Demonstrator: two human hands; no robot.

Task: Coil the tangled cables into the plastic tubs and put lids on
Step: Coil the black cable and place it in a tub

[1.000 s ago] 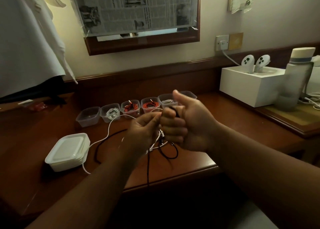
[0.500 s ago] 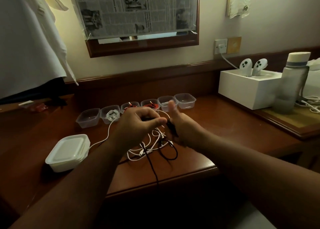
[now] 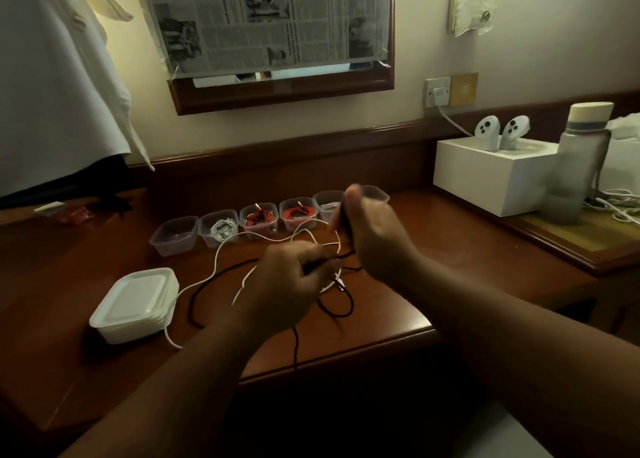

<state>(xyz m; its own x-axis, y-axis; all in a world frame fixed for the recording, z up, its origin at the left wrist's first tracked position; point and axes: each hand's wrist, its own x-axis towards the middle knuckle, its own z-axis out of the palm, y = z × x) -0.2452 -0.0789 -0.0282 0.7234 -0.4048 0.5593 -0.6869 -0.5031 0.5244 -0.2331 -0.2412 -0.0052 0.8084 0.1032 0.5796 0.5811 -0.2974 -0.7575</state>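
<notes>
1. Wooden desk [image 3: 104,371]: polished reddish-brown top, smooth and glossy, with a rounded front edge.
2. Left hand [image 3: 291,284]: raised just above the desk, fingers curled and pinching a black cable [image 3: 339,305]; thin, braided-looking cord, looping on the desk under the hands, one strand hanging over the front edge.
3. Right hand [image 3: 377,239]: motion-blurred, fingers curled round the same black cable, thumb upright; held beside and slightly beyond the left hand.
4. White cable [image 3: 207,277]: smooth and round, tangled with the black one beneath the hands, curving left past the lid stack to a loose end near the desk edge.
5. Stack of lids [image 3: 135,302]: translucent white plastic, rectangular with rounded corners, lying flat at the left, touching the white cable.
6. Row of plastic tubs [image 3: 176,236]: six clear, thin-walled rectangular containers side by side, all uncovered, beyond the hands.
   - Leftmost: no cable seen inside.
   - Second: coiled white cord.
   - Third and fourth: red-and-black coils.
   - Fifth: pale cord, partly hidden by the right hand.
   - Sixth: mostly hidden; contents cannot be told.
7. White box [image 3: 485,177]: matte, square-edged, at the right, carrying two white controllers [image 3: 502,132].
8. Frosted grey bottle [image 3: 578,167]: cylindrical, pale cap, upright beside the box.
9. Wood-framed mirror [image 3: 284,90]: on the far wall, covered with newspaper.
</notes>
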